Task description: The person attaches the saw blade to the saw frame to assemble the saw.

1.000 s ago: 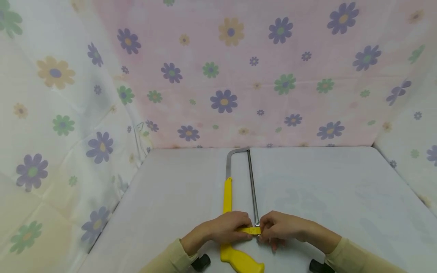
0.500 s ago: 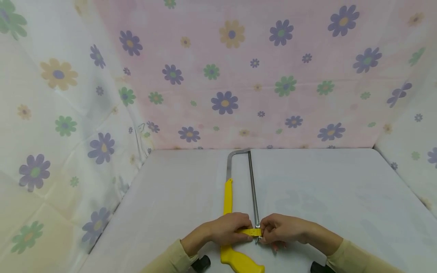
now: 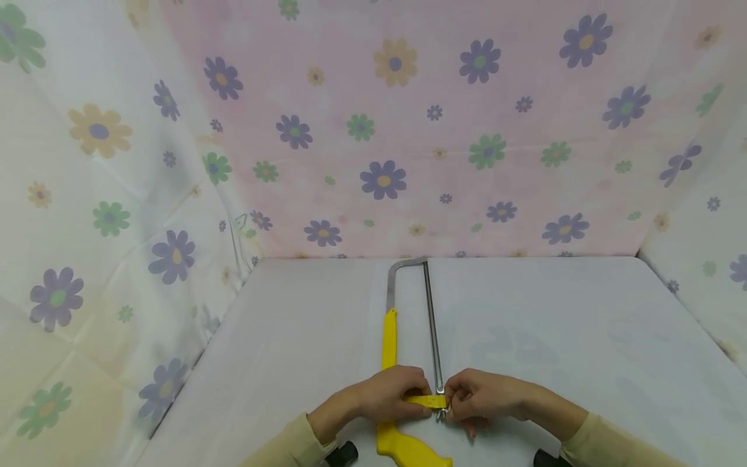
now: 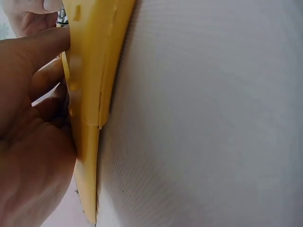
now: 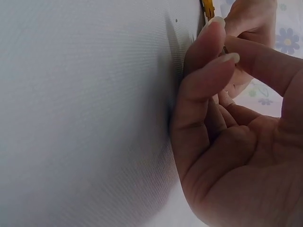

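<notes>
A hacksaw (image 3: 390,340) with a yellow body and handle lies flat on the white table, its blade (image 3: 433,324) on the right and its grey metal bow at the far end. My left hand (image 3: 393,392) lies across the yellow frame and grips it, thumb and fingers about the short yellow arm (image 3: 430,401) that meets the blade's near end. Just below that arm is a small metal wing nut (image 3: 441,415), pinched at its right side by the fingertips of my right hand (image 3: 487,395). The left wrist view shows the yellow frame (image 4: 90,66) close against my palm.
A white cloth covers the table (image 3: 554,324). Flower-patterned curtains (image 3: 382,130) stand behind it and along both sides. Black wrist-camera mounts (image 3: 343,454) show under both sleeves.
My right fingers have shifted slightly at the wing nut, whose wings now show at a different angle. The left hand keeps its hold, and the hacksaw stays in place.
</notes>
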### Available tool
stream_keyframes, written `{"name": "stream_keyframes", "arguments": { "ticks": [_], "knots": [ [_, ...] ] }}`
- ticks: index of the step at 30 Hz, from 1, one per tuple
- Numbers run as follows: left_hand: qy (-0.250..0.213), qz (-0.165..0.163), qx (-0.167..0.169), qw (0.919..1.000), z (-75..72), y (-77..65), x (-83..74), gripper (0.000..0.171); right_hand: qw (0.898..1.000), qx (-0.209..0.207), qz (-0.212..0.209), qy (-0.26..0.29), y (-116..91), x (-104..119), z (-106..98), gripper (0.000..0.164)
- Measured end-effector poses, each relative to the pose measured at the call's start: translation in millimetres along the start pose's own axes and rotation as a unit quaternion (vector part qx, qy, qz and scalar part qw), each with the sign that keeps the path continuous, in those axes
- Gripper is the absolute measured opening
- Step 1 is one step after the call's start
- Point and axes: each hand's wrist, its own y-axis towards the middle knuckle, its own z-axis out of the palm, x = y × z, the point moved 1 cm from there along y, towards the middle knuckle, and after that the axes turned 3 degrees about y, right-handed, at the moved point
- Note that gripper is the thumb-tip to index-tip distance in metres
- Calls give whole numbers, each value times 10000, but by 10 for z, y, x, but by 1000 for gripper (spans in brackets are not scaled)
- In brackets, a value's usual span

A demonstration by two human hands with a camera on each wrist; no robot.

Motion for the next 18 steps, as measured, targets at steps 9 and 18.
{"name": "stream_keyframes", "arguments": {
  "ticks": [9, 18],
  "knots": [
    [-618, -163, -376, 9972, -60, -42, -184, 15, 9994, -303, 100, -145, -33, -61, 30, 14],
    [-1115, -334, -562, 9916, -77, 9, -149, 20, 9955, -672, 165, -652, -136, -12, -57, 18]
  ]
}}
